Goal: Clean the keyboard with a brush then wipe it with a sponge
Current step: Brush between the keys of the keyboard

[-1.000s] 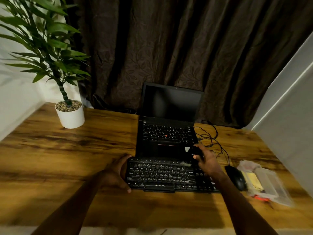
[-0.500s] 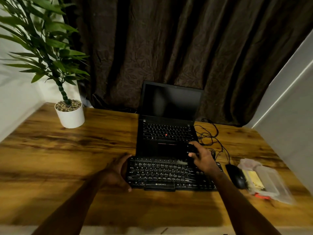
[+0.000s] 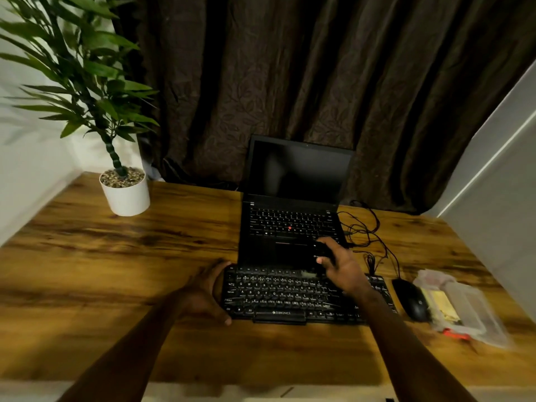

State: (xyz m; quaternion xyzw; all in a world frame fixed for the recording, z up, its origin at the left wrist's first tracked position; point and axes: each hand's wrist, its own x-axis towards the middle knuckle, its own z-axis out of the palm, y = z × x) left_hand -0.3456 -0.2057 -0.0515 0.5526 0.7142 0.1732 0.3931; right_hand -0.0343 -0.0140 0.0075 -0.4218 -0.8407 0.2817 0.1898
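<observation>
Keyboard (image 3: 304, 297), black, with the word ZEBRONICS on the near edge, lying flat on wooden desk (image 3: 87, 256), far edge right against the front of open laptop (image 3: 290, 221) at 12 o'clock.

Left hand (image 3: 203, 294) at the 9 o'clock end of the keyboard, palm turned to the right. Fingers curled over the far left corner, thumb reaching to the near left corner, gripping this end between them. Left forearm coming in from 7 o'clock, low over the desk.

Right hand (image 3: 339, 265) above the far right part of the keyboard, about 1 o'clock from its middle, with the back of the hand turned up. Fingers curled round the black handle of brush (image 3: 321, 251), holding it over the palm rest of the laptop. Pale bristles (image 3: 309, 274) pointing toward 7 o'clock, down on the top key rows near the middle. Right forearm crossing the right half of the keyboard from 5 o'clock.

Black mouse (image 3: 412, 300) at 3 o'clock, just beside the keyboard. Black cable (image 3: 365, 227) looping on the desk at 1 o'clock. Clear plastic pack (image 3: 475, 314) just beside the mouse, further toward 3 o'clock, with yellow piece (image 3: 441, 306) inside, too blurred to name. Potted plant (image 3: 124, 195) in white pot at 10 o'clock, well apart, near the desk corner. Dark curtain (image 3: 290, 82) at 12 o'clock behind the laptop.
</observation>
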